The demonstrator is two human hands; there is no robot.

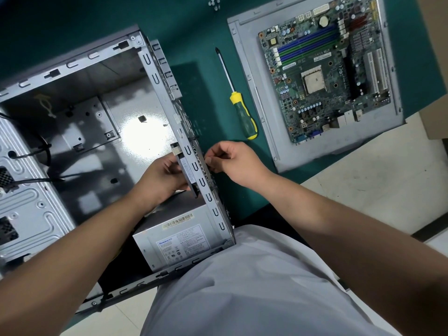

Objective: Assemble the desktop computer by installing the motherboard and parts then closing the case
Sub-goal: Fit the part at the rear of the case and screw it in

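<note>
The open grey computer case (80,69) lies on the green mat with its side off. Inside, against the rear wall (196,166), my left hand (162,178) holds a dark, flat part with a white label (185,169). Outside that wall my right hand (232,161) pinches something small against the perforated metal; the item itself is hidden by the fingers. The power supply (179,241) sits in the near corner of the case. The green motherboard (324,69) lies on the grey side panel (244,57) at the right.
A green-and-yellow screwdriver (240,110) lies on the mat between case and panel. Several small screws (213,2) sit at the top edge. Black cables (36,154) run along the case's left side. A cardboard box (436,117) stands at the right. The mat's edge lies near my body.
</note>
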